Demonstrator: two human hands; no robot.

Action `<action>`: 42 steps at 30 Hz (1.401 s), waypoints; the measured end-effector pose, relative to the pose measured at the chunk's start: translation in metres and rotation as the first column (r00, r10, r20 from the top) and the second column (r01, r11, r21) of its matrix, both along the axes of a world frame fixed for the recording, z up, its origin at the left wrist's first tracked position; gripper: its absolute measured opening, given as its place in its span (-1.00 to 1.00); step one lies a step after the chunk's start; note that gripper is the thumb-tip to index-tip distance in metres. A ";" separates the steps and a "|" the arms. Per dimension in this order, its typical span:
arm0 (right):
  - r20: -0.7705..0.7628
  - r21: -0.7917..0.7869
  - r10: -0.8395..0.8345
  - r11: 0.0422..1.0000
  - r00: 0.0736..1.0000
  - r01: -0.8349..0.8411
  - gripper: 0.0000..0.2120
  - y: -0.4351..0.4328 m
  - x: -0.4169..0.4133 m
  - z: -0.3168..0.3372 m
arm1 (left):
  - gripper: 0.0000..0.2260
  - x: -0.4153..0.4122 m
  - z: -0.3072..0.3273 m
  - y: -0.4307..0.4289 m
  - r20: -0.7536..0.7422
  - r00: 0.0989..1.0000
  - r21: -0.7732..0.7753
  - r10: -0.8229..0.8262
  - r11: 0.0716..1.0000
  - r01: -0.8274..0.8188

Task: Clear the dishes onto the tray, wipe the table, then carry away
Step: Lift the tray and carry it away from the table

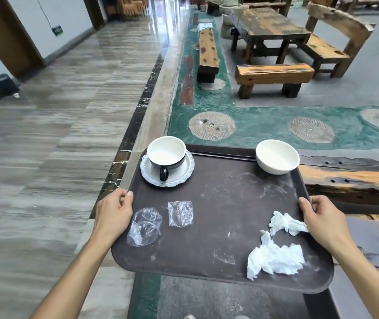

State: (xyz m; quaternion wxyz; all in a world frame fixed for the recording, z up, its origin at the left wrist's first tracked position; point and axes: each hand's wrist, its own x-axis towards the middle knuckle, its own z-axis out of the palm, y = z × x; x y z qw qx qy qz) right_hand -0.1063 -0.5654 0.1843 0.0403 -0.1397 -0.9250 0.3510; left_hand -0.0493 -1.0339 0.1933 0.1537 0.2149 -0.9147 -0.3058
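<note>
I hold a dark brown tray [220, 203] level in front of me, above the floor. My left hand [114, 210] grips its left rim and my right hand [319, 215] grips its right rim. At the tray's far left a black cup [166, 156] with a white inside stands on a pale scalloped saucer [179, 178]. A white bowl [277, 156] sits at the far right corner. Two crumpled white tissues [276, 256] lie near my right hand. Clear plastic wrappers [145, 226] lie near my left hand.
A wooden table top [356, 178] lies just right of the tray. Ahead stand rustic benches [273, 75] and a dark wooden table [269, 24] on a grey and green floor. A polished tiled corridor [68, 111] runs along the left, with a small black bin [5, 84] by the wall.
</note>
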 end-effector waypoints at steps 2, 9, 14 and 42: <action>0.005 0.004 -0.001 1.000 1.000 0.001 -0.73 -0.007 -0.016 0.000 | -0.80 -0.015 -0.001 -0.009 -0.003 1.000 0.005 0.001 1.000 -0.001; 0.001 0.029 0.007 1.000 1.000 -0.007 -0.72 -0.015 -0.085 0.004 | -0.78 -0.070 -0.011 -0.016 0.006 1.000 0.031 0.026 0.999 -0.026; -0.037 0.028 0.039 0.999 0.999 -0.038 -0.72 -0.010 -0.147 0.005 | -0.79 -0.123 -0.013 -0.006 0.012 0.998 0.027 0.058 0.998 -0.058; -0.015 0.003 0.098 0.995 0.995 -0.098 -0.74 -0.032 -0.456 -0.003 | -0.78 -0.413 -0.011 -0.029 -0.023 0.997 0.016 0.077 0.997 -0.077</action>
